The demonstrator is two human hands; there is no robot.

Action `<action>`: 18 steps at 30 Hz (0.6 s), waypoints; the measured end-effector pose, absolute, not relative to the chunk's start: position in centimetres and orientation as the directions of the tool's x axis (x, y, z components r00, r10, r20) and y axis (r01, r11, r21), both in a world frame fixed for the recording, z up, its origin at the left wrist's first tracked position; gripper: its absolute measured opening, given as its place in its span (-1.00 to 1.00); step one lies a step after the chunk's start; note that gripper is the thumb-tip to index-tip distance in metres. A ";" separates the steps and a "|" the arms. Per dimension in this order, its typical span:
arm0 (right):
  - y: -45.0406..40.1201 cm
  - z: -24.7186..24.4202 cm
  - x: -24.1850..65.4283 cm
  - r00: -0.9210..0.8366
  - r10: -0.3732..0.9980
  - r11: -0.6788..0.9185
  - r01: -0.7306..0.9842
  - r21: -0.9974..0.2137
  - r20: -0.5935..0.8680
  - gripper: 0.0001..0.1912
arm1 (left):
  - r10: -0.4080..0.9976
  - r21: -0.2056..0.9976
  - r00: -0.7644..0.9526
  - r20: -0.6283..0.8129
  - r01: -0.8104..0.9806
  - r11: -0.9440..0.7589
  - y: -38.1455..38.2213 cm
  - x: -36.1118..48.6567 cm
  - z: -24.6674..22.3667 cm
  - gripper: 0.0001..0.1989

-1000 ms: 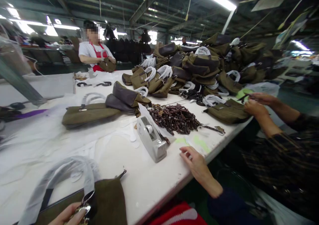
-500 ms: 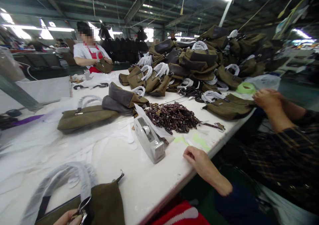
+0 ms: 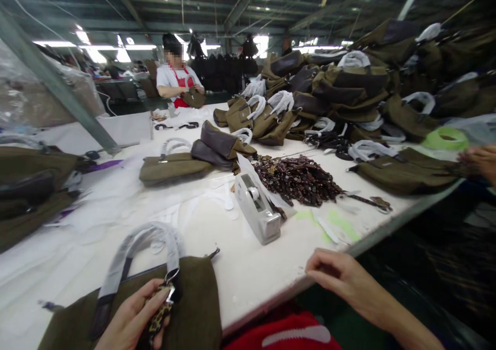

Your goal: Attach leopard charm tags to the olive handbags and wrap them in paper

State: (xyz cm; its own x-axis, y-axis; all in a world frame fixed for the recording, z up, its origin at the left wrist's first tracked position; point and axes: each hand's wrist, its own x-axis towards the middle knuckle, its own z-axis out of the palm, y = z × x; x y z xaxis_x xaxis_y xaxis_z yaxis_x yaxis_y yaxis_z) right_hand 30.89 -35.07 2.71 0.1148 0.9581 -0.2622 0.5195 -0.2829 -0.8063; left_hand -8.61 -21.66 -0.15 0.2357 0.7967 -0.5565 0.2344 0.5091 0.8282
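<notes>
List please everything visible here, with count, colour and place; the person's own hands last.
Near bag: one, olive, lower left
Leopard-print charm: one, tan and black, at near bag's handle
Other bags: many, olive and dark, piled behind and spread around
Table: one, white, centre
Tape dispenser: one, grey, mid-table
Heap of small pieces: one, dark brown, behind dispenser
Roll: one, light green, right
Straps: several, black, far side
Flat piece: one, purple, left
Cloth: one, red, bottom centre
Aproned person: one, white and red clothes, back left
Co-worker's hand: one, right edge
Left grip: one, bare hand, closed on the charm
Right grip: one, bare hand, curled, near table edge
</notes>
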 end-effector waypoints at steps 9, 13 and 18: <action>-31.3 -1.2 30.1 0.028 0.991 -0.088 0.872 -0.481 -0.131 -0.89 | 0.772 0.839 0.330 -0.544 0.241 0.488 -21.6 -9.1 -0.2 -0.56; -30.8 -0.9 27.2 -0.039 0.999 0.043 0.905 -0.423 0.018 -0.83 | 0.772 0.848 0.351 -0.530 0.239 0.473 -21.4 -9.5 -0.5 -0.59; -27.0 -2.5 21.1 -0.237 0.970 0.242 0.952 -0.188 0.048 -0.83 | 0.781 0.867 0.375 -0.499 0.218 0.449 -21.5 -9.3 0.1 -0.62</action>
